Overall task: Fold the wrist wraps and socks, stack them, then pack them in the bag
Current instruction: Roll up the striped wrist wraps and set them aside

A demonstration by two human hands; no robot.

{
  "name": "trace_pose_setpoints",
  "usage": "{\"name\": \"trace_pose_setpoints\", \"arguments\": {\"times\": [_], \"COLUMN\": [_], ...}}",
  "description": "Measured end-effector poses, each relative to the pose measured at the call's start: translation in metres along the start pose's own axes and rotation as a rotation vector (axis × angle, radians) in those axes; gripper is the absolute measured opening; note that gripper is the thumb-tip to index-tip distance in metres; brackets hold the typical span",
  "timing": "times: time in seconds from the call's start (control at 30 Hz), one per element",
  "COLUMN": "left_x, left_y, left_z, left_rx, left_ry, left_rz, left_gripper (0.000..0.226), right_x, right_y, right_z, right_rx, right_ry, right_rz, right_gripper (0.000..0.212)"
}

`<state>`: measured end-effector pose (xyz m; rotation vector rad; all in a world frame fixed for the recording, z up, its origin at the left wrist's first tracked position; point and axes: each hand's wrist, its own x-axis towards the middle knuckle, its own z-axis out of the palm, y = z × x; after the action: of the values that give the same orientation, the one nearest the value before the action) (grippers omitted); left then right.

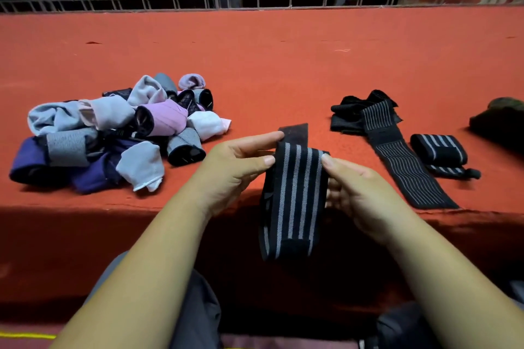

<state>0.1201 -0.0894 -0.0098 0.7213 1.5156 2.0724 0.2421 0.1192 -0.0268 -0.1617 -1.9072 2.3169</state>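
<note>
Black with grey stripes, the wrist wrap hangs near the platform edge; we pinch its top between left hand and right hand, fingers curled.

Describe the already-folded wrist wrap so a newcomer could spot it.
On the red ledge, go to the right side. Right of the long wrap stretched flat sits the folded wrist wrap: the only compact bundle there, with a dark band across its grey stripes.
</note>
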Motion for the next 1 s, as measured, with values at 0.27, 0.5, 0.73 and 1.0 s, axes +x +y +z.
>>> {"name": "trace_pose_setpoints", "arguments": {"times": [0.27,0.5,0.73,1.0], "left_x": [0.007,0.014,0.022,0.021], "left_y": [-0.009,-0.018,-0.012,-0.014], "left_z": [-0.010,-0.011,-0.019,-0.009], "left_rx": [0.100,0.187,-0.005,-0.158], "left_ry": [0.043,0.279,0.377,0.292], "left_rz": [0.000,0.006,-0.090,-0.125], "left_gripper": [0.051,0.045,0.040,0.035], "right_x": [-0.002,-0.003,-0.016,-0.003], "right_y": [-0.002,-0.001,-0.010,-0.003], "right_z": [-0.002,-0.006,-0.009,-0.009], "right_rx": [-0.147,-0.257,-0.316,-0.704], "right_ry": [-0.085,-0.248,-0.543,0.092], "right_rz": [-0.017,-0.063,-0.014,-0.075], "right_gripper": [0.036,0.035,0.051,0.048]}}
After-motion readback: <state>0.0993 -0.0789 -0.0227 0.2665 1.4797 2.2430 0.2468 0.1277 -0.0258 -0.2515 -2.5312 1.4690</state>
